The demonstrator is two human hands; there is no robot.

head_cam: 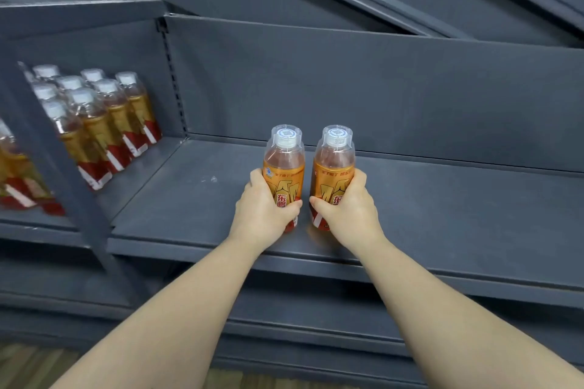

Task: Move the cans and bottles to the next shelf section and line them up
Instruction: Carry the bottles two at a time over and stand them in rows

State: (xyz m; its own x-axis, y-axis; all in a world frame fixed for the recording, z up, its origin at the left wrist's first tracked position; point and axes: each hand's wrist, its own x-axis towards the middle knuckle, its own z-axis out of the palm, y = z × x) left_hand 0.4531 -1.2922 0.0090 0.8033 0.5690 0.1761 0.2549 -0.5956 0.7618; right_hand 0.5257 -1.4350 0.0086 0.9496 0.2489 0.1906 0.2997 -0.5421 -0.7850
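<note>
Each hand curls round a bottle at frame centre: left hand [264,210] on the left bottle [284,167], right hand [346,208] on the right bottle [333,167]. Both stand upright near the shelf [442,215] front edge. Best slide them back together, keeping labels forward and bases level.
</note>
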